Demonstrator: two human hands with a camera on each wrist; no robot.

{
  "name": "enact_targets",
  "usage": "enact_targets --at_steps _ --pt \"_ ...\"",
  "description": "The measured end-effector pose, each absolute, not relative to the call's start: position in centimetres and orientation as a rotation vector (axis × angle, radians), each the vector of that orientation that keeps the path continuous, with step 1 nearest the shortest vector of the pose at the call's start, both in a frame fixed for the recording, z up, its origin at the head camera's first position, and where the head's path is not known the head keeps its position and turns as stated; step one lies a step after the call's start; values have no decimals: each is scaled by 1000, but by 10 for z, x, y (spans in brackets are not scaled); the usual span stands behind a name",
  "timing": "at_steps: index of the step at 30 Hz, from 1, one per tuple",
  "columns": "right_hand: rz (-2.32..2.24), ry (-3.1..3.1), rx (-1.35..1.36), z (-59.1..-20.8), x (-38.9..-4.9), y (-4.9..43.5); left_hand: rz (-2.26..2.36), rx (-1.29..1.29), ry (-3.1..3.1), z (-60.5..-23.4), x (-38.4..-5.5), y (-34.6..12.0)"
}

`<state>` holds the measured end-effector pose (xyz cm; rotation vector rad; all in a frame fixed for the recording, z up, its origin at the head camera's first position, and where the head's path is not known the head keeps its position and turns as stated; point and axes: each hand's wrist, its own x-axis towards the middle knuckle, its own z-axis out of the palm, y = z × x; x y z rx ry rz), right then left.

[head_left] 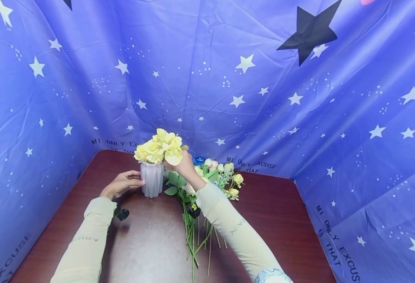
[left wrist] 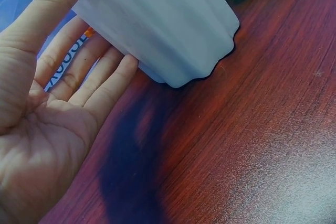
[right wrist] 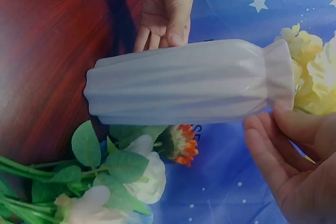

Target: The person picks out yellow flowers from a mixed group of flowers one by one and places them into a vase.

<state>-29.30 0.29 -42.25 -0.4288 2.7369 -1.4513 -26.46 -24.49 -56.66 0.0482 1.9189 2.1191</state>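
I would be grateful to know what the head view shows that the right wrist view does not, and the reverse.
Only the head view shows the left sleeve, the right sleeve and the large black star on the backdrop.

Only the right wrist view shows the orange flower, beside the vase.

Both show that pale vase, the yellow flowers at its mouth, the left hand, the right hand, the table and parts of the starry backdrop.

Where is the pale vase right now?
In the head view, the pale vase stands on the table left of centre, just right of the left hand and below the yellow flowers.
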Motion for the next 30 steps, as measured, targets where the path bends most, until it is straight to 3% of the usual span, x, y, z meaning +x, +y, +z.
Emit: enact_targets --at_steps 20,30 --pt "-1447 2450 -401 -409 -303 57 2087 7 1943 -566 -265 -244" --pt "-1374 2544 -179 -401 -302 85 2037 1 1972 -565 -264 -244"
